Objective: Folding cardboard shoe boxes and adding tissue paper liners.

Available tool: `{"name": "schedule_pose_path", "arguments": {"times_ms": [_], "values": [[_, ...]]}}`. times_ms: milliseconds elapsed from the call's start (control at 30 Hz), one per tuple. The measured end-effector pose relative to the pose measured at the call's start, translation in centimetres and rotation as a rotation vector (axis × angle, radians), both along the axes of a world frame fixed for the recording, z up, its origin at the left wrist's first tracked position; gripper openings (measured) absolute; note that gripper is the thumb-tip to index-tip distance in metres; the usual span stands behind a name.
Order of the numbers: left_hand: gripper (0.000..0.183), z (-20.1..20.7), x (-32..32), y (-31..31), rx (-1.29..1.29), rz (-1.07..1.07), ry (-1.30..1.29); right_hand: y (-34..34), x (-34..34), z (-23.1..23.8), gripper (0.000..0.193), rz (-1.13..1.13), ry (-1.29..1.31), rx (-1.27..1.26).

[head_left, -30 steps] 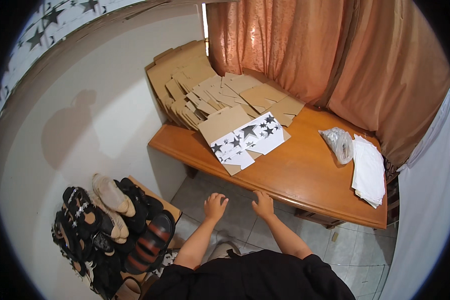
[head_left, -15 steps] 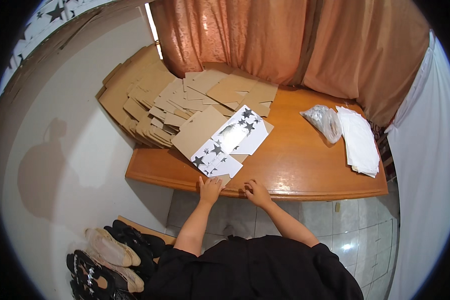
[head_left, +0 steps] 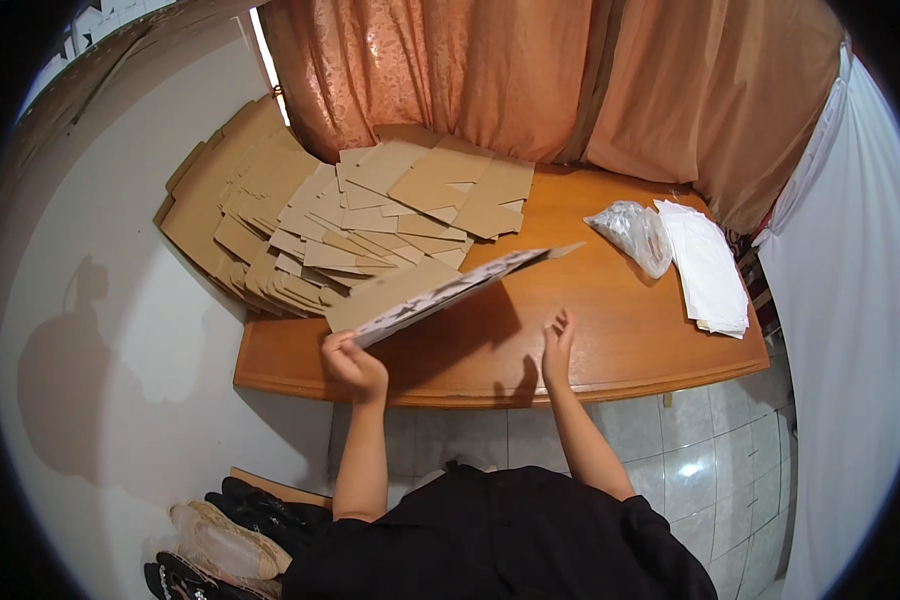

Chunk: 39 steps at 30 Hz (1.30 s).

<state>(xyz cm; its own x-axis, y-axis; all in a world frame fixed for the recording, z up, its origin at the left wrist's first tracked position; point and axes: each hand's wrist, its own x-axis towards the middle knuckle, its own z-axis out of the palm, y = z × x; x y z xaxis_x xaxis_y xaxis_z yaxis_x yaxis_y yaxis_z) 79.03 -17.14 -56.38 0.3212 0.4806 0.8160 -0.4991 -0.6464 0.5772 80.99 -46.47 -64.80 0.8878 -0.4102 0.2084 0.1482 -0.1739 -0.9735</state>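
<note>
A flat cardboard box blank (head_left: 395, 297), brown on one face and white with black stars on the other, is tilted up above the wooden table (head_left: 610, 350). My left hand (head_left: 355, 365) is closed on its near left corner. Its right end sticks out over the tabletop, casting a shadow below. To the right, my right hand (head_left: 560, 345) is raised over the table's front part, fingers loosely apart and nothing in them. It does not touch the blank.
Brown cardboard blanks (head_left: 270, 215) lie piled across the table's left and back. At the right are a clear plastic bag (head_left: 630, 237) and white paper sheets (head_left: 705, 270). Orange curtains (head_left: 450, 80) hang behind. Several shoes (head_left: 235, 540) stand at lower left.
My left hand has lifted the blank's near edge from the table and tilted it, so the starred face shows only as a strip. My right hand has risen and moved right. The view has shifted slightly.
</note>
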Motion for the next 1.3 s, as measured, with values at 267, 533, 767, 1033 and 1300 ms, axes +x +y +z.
{"name": "schedule_pose_path", "arguments": {"times_ms": [267,533,767,1033,1300], "values": [[0.033,3.5,-0.7,1.0,-0.429,-0.326,0.000,-5.6,2.4,6.3,0.075,0.073,-0.055,0.636],[0.029,4.3,-0.2,0.0,-0.472,-0.477,-0.039,-5.2,0.7,6.6,0.079,-0.061,0.019,0.701],[0.025,4.7,-0.8,-5.2,-0.374,-0.796,0.013,-3.6,0.2,6.2,0.062,0.205,0.089,0.481],[0.026,5.2,-0.7,-7.4,-0.447,-1.075,0.154,-10.9,-2.1,-1.0,0.039,0.971,0.263,1.116],[0.028,0.1,4.4,-7.6,-0.985,-0.370,0.102,-14.2,0.4,3.7,0.033,0.462,0.540,1.084]]}}
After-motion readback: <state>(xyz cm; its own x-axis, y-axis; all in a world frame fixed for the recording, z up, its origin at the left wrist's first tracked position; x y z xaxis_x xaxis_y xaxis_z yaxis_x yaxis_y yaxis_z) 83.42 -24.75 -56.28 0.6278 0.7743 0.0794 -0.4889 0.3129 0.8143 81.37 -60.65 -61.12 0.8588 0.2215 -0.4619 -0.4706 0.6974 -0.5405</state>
